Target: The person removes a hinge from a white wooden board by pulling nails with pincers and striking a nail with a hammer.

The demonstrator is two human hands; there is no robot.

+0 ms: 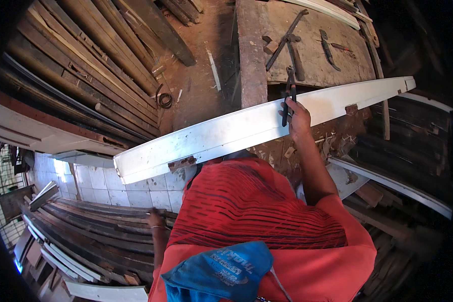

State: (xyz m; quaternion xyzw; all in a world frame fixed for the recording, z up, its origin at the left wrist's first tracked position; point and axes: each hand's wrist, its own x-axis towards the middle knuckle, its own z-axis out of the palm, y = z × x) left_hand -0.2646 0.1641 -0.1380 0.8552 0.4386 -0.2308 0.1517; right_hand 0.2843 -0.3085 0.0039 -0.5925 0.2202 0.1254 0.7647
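Note:
A long white board (pixel 226 132) with brown recessed patches along its near edge slants across in front of me, its right part over the workbench side. My right hand (pixel 298 117) is closed around the black handles of a pair of pincers (pixel 290 90), held over the board with the jaws pointing away from me. My left hand (pixel 156 219) hangs low at my left side, close to a stack of dark planks (pixel 110 216). Its fingers are small and dark, so whether they hold anything cannot be made out.
On the wooden workbench (pixel 317 70) lie a long metal bar (pixel 286 40), a hammer (pixel 296 58), a curved dark tool (pixel 329 50) and a small red-handled tool (pixel 341 47). Long timbers (pixel 80 60) fill the far left. A coiled strip (pixel 163 98) lies on the dirt floor (pixel 196 80).

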